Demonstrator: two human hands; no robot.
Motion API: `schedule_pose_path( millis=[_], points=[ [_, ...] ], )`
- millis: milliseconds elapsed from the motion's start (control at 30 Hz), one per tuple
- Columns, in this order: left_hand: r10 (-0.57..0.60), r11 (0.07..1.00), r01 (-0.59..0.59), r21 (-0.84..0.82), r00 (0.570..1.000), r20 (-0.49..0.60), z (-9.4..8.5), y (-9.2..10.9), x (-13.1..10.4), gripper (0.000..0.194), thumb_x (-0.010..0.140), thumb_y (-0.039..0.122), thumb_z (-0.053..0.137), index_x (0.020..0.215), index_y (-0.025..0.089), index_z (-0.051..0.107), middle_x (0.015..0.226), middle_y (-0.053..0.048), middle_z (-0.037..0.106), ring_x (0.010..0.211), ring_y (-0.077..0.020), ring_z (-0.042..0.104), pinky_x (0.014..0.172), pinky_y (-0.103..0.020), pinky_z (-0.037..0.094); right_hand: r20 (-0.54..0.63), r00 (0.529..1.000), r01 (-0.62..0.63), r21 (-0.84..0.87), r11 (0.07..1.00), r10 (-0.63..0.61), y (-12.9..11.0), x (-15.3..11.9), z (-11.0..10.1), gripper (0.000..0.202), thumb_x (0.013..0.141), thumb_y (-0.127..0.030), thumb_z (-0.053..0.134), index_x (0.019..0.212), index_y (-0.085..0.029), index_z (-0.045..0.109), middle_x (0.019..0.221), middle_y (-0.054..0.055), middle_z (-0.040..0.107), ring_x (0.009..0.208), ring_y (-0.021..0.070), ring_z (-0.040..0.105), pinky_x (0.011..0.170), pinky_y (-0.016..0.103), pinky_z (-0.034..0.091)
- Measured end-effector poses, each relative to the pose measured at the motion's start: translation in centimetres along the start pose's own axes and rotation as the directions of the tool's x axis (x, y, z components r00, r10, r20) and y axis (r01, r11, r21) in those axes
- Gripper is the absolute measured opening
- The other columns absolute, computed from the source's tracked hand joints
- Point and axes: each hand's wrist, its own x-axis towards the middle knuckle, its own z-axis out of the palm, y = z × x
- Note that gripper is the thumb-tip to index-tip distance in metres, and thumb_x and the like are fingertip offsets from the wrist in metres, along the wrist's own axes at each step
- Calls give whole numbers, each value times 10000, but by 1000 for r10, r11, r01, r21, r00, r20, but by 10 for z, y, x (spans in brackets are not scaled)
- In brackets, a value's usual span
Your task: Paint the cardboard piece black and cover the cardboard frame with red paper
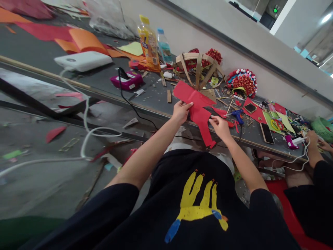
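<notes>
A cut sheet of red paper (199, 113) hangs over the table's front edge, with a strip of it reaching down and to the right. My left hand (181, 111) pinches the sheet at its left side, the thumb on top. On the right, my right hand (219, 126) has its fingers pressed together beside the paper's cut edge, close to a dark pointed piece (211, 110). Whatever is between those fingers is too small to make out. A blue glue gun (237, 116) lies right of my right hand. Behind the sheet stands a frame of curved brown strips (199, 69).
Two bottles (149, 43) (164, 47), a purple box (127, 80) and a white power bank (83, 61) stand left on the table (151, 93). A beaded red piece (243, 82), a phone (267, 133) and scraps lie right. Another person's hand (312, 140) is at the far right.
</notes>
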Motion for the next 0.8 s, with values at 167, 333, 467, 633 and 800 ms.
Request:
schedule_pose_path(
  millis=[167, 333, 467, 633, 800],
  points=[
    [1, 1000, -2, 10, 1000, 12, 2, 3, -3, 464, 424, 185, 894, 774, 177, 589, 756, -14, 705, 741, -176, 699, 784, -329, 578, -57, 978, -153, 447, 881, 198, -2, 20, 36, 257, 733, -393, 728, 872, -195, 637, 844, 23, 724, 813, 158, 673, 826, 291, 523],
    [-10, 999, 9, 36, 1000, 9, 3, 4, -5, 456, 442, 210, 900, 735, 181, 553, 729, -29, 697, 721, -216, 711, 738, -369, 593, -28, 954, -238, 538, 808, 300, 9, 35, 38, 323, 672, -391, 765, 884, -186, 631, 730, -12, 690, 685, 125, 641, 652, 242, 513],
    [-1, 1000, 1, 29, 1000, 2, 4, 4, -6, 490, 414, 212, 915, 748, 176, 559, 734, -32, 702, 697, -216, 710, 749, -385, 598, -28, 937, -272, 563, 780, 347, 11, 41, 40, 319, 667, -405, 761, 850, -182, 627, 627, -47, 631, 563, 94, 576, 574, 222, 475],
    [22, 1000, -22, 16, 1000, -4, 3, 2, -5, 478, 459, 275, 914, 790, 178, 583, 765, -29, 718, 721, -199, 709, 757, -354, 597, -68, 947, -233, 531, 815, 315, 6, 35, 43, 265, 717, -434, 704, 772, -187, 626, 611, -45, 613, 568, 107, 567, 604, 235, 488],
    [47, 999, -47, 3, 999, -11, 2, -2, -3, 381, 642, 387, 835, 862, 197, 590, 775, 5, 713, 710, -147, 695, 721, -288, 589, -206, 955, -110, 416, 903, 211, 5, 23, 11, 223, 792, -424, 640, 852, -210, 654, 813, 3, 693, 773, 154, 644, 791, 269, 511]
  ],
)
